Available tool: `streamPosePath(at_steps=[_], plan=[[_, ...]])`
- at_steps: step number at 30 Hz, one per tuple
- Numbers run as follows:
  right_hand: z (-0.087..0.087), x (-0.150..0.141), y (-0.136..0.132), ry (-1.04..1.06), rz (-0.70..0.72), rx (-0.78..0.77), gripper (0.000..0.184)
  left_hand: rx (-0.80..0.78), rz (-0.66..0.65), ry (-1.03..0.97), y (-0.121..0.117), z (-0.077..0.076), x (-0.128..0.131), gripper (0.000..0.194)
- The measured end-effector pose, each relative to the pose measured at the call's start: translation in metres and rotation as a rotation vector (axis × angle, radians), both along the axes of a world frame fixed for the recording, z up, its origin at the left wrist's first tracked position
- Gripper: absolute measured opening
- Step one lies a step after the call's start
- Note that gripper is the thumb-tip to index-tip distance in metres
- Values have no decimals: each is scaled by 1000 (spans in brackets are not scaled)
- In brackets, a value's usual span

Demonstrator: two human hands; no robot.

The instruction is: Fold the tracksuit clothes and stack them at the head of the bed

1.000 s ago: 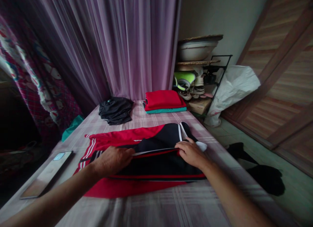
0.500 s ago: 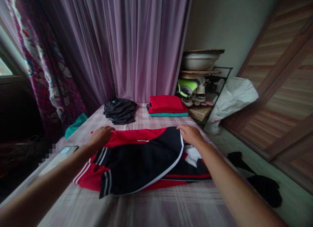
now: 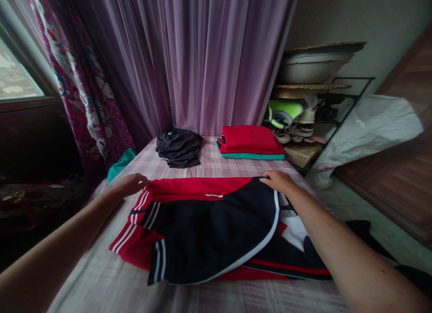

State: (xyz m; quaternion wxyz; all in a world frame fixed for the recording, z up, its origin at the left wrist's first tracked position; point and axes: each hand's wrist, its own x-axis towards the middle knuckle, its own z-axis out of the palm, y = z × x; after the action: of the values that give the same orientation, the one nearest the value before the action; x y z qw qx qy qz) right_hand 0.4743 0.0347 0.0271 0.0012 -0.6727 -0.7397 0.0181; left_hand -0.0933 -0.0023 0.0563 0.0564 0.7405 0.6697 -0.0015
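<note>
A red and black sports jacket (image 3: pixel 205 223) with white stripes lies spread across the checked bed sheet (image 3: pixel 101 277). My left hand (image 3: pixel 130 185) rests at the jacket's far left corner, fingers closed on the red edge. At the far right corner my right hand (image 3: pixel 278 180) pinches the black panel by its white piping. Both arms stretch out over the garment.
A crumpled black garment (image 3: pixel 178 146) and a folded red and teal pile (image 3: pixel 251 143) lie at the bed's far end before a purple curtain (image 3: pixel 216 56). A shoe rack (image 3: pixel 310 110) and white bag (image 3: pixel 367 128) stand at right. Dark cloth (image 3: pixel 367 227) lies on the floor.
Both hands moved from the jacket's middle to its far corners, and the black panel now lies unfolded toward me. The view turned right; the phone at left is out of sight.
</note>
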Motion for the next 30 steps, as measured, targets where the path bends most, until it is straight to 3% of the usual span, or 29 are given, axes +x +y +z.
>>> streamPosePath(at_steps=[3,7,11,16,20,23,25,27,30], plan=[[-2,5,3,40,12,131,32,-69,-37,13,8,-2,3,46],[0,8,0,67,-139,241,37,-213,-59,-4,18,-5,17,61],[7,4,-3,-64,-140,213,36,-291,-51,32,25,1,20,42],[6,-9,-2,-163,-234,275,42,-109,-14,67,33,9,17,40],[3,-18,2,-122,-276,197,40,-104,38,178,32,3,36,51],[5,-18,5,-20,-265,291,39,-5,125,292,27,-4,53,63],[5,-15,3,58,-190,404,38,104,71,311,22,-8,61,66],[-1,-11,-2,106,-92,442,40,139,-74,270,18,-16,64,58],[-17,-6,-16,104,3,297,39,59,-242,205,14,-31,62,46]])
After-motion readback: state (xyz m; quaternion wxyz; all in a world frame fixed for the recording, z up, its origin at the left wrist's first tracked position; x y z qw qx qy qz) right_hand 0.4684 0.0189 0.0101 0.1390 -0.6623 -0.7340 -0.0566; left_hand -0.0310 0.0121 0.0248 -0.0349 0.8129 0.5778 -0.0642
